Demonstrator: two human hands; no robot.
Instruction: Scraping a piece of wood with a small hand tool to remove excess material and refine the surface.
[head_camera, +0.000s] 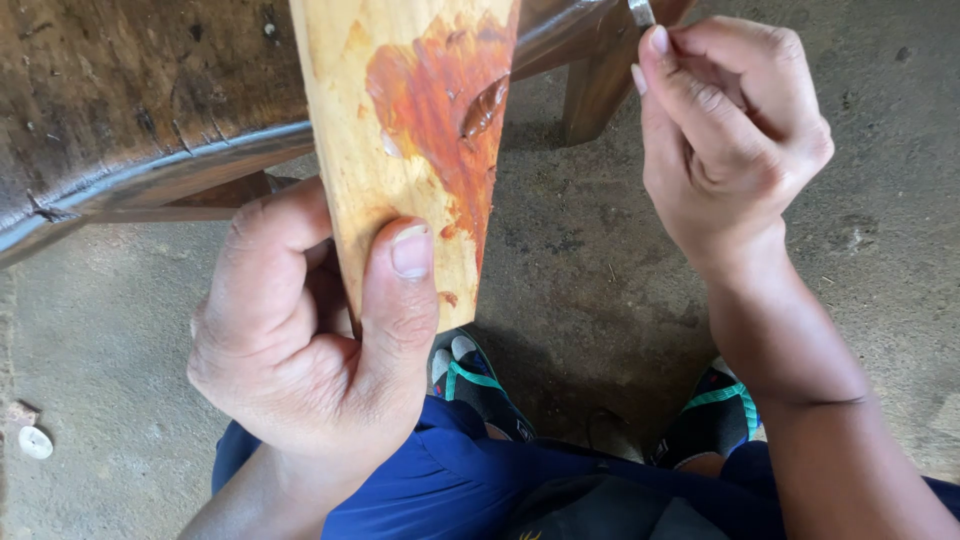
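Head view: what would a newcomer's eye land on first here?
The pale wooden plank with a vivid orange-red patch, top centre, gripped from below by the left hand. At upper right, the right hand pinches a small metal tool. A worn dark bench fills the upper left.

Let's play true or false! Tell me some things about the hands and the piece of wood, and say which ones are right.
1. The left hand grips the wooden plank. True.
2. The plank is painted blue all over. False: it is pale wood with an orange-red patch.
3. The right hand pinches a thin metal tool. True.
4. The person stands on grass. False: the floor is bare grey concrete.
5. The plank leans on a dark wooden bench. True.
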